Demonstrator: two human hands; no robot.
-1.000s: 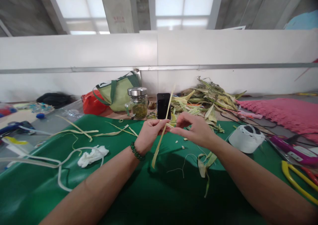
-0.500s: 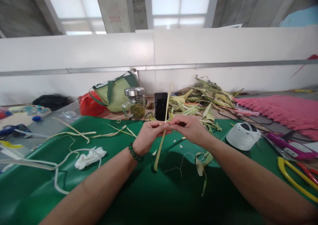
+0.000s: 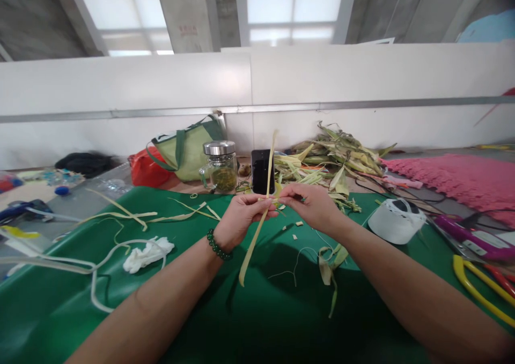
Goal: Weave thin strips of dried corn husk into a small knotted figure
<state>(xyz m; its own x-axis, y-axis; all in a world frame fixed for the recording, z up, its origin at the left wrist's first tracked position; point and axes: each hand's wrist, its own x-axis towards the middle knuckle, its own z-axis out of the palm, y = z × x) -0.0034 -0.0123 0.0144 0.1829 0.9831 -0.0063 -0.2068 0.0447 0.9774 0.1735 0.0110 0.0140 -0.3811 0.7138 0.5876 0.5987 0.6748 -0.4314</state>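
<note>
A long pale-yellow corn husk strip (image 3: pixel 256 242) crosses my left hand (image 3: pixel 243 214), pinched between thumb and fingers. Its narrow upper end rises in front of the phone; the wider lower end hangs over the green mat (image 3: pixel 225 321). Beside it, my right hand (image 3: pixel 311 206) is closed in a pinch on a short piece of husk (image 3: pixel 277 200) that reaches across to the left fingertips. A green bead bracelet (image 3: pixel 217 244) circles my left wrist. Whether the short piece is joined to the long strip cannot be made out.
Behind my hands stand a phone (image 3: pixel 259 172), a glass mug (image 3: pixel 222 173) and a heap of husks (image 3: pixel 341 152). On the left lie loose strips (image 3: pixel 177 217), crumpled tissue (image 3: pixel 148 255) and white cable (image 3: pixel 93 283). To the right are a white spool (image 3: pixel 396 224) and yellow-handled scissors (image 3: pixel 466 281).
My right hand has moved slightly right, away from the left, showing the short piece between them. The long strip's lower end has swung left.
</note>
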